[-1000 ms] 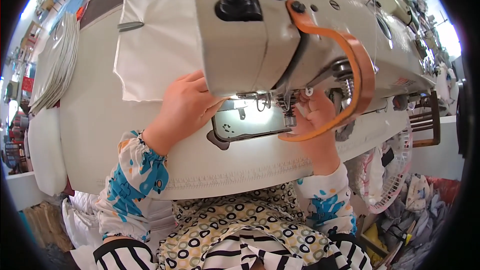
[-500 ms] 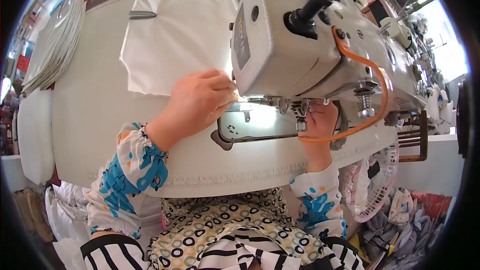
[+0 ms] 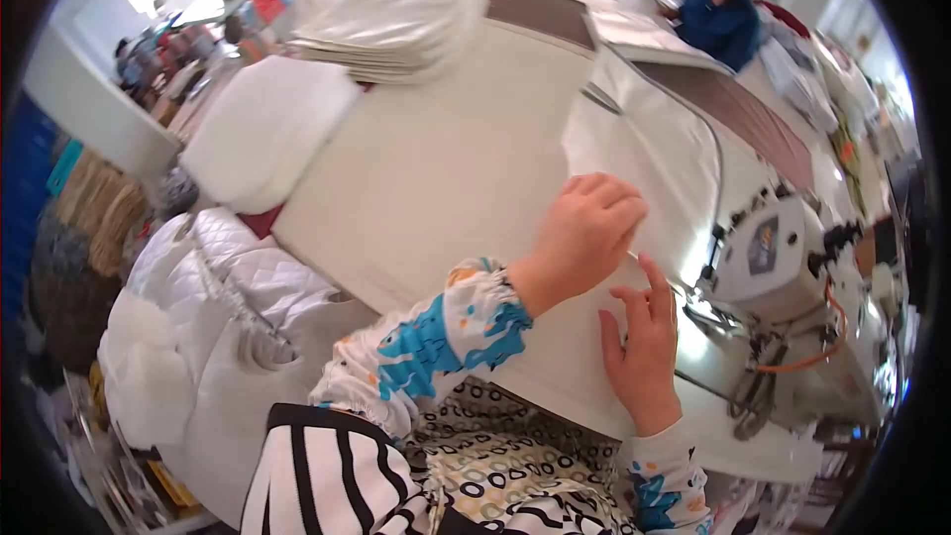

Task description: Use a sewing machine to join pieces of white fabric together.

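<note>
A white fabric piece with a grey bound edge and a short grey strip lies on the pale sewing table, left of the sewing machine. My left hand is closed over the near edge of this fabric. Its fingertips point right, and whatever they pinch is hidden. Just nearer to me and to the right, my right hand is raised off the machine bed. Its fingers are apart, the thumb stands away from them, and I see nothing in it. Printed sleeve covers are on both forearms.
A stack of white sheets stands at the table's far left, next to a white padded piece. White quilted cloth hangs at my left. Another person in dark blue sits at the far right. An orange tube loops beside the machine.
My head has turned left, so the machine now appears at the right. My right hand has come out from beside the needle area and opened. The left hand stays closed near the fabric.
</note>
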Demonstrator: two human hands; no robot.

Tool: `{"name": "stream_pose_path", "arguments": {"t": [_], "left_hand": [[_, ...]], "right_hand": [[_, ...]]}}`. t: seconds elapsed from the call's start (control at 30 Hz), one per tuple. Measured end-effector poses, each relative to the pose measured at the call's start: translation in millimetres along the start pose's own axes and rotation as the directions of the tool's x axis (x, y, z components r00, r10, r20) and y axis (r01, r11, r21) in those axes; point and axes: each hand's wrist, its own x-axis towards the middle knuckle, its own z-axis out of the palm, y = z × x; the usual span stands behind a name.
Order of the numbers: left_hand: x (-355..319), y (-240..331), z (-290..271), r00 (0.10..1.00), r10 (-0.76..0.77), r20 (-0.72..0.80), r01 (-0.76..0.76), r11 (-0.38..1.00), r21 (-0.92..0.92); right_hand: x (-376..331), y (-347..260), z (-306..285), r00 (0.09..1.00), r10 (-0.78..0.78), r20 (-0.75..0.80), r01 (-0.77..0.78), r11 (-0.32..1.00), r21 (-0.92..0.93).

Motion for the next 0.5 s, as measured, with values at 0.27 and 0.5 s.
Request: {"name": "stream_pose_path", "arguments": {"t": [0.27, 0.5], "left_hand": [[-65, -109, -267, 0.86, -0.331, -0.389, 0.443, 0.106, 0.89], [-89, -157, -363, 0.71, -0.642, -0.289, 0.648, 0.435, 0.626]], "right_hand": [[25, 13, 28, 0.997, -0.064, -0.05, 0.062, 0.997, -0.049], [24, 14, 22, 0.993, -0.096, -0.063, 0.09, 0.992, -0.085]]}}
